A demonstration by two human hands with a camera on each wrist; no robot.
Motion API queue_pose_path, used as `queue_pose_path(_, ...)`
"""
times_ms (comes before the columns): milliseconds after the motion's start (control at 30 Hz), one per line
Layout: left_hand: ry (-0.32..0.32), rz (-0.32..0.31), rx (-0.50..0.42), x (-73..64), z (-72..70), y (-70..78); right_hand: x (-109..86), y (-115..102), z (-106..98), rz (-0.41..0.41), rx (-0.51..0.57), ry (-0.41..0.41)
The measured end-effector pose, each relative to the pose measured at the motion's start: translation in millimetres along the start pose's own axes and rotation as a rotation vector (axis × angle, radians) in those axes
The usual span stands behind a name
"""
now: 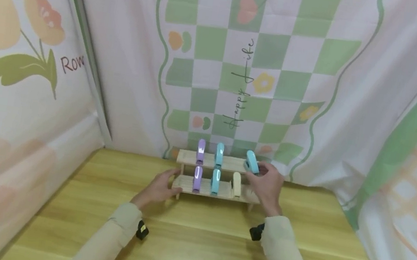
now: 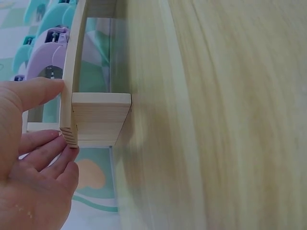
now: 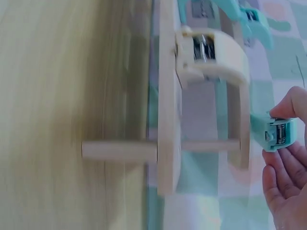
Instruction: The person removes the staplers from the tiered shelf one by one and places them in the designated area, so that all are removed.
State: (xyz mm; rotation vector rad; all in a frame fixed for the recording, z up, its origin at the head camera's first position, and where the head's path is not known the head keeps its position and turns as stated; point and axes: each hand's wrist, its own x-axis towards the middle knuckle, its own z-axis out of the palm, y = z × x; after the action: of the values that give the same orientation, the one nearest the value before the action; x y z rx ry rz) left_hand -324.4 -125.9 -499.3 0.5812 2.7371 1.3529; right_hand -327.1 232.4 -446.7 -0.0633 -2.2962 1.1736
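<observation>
A two-tier wooden rack [image 1: 186,183] stands at the back of the table. My left hand [image 1: 160,189] holds its left end, thumb on the front edge and fingers at the underside. In my right hand [image 1: 267,186] is a blue spring clip [image 1: 251,161], pinched between thumb and fingers; it leans at the right end of the upper shelf [image 1: 233,164]. A purple clip [image 1: 200,150] and another blue clip [image 1: 219,153] stand on that shelf. Below them are a purple clip [image 1: 197,179], a blue clip [image 1: 215,181] and a cream clip [image 1: 237,184].
Behind the rack hangs a green-and-white checked cloth [image 1: 242,63]. Printed fabric walls close in both sides of the wood-grain table [image 1: 199,253]. A dark wrist device [image 1: 257,232] sits at the right cuff, another [image 1: 142,230] at the left.
</observation>
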Motion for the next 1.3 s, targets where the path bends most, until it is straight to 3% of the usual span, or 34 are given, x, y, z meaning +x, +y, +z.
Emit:
queue_pose_path(233, 0.007, 0.008, 0.012, -3.6, -2.8, 1.1, -1.7, 20.9, -21.5, 0.043, 0.05, 0.17)
queue_pose_path(567, 0.011, -0.001, 0.008, -6.5, -1.9, 1.4, -17.1, 57.2, -31.0, 0.34, 0.136, 0.307)
queue_pose_path(833, 0.014, -0.001, 0.029, -6.6, -1.5, 0.2, -24.0, 85.7, -21.2, 0.451, 0.12, 0.247)
queue_pose_path(1033, 0.008, 0.018, 0.034, -4.0, -1.5, 1.0, -26.2, 90.9, -17.4, 0.466, 0.056, 0.232)
queue_pose_path(1300, -0.001, 0.022, 0.028, -0.7, 1.7, 0.5, -33.4, 96.3, -17.0, 0.549, 0.073, 0.176)
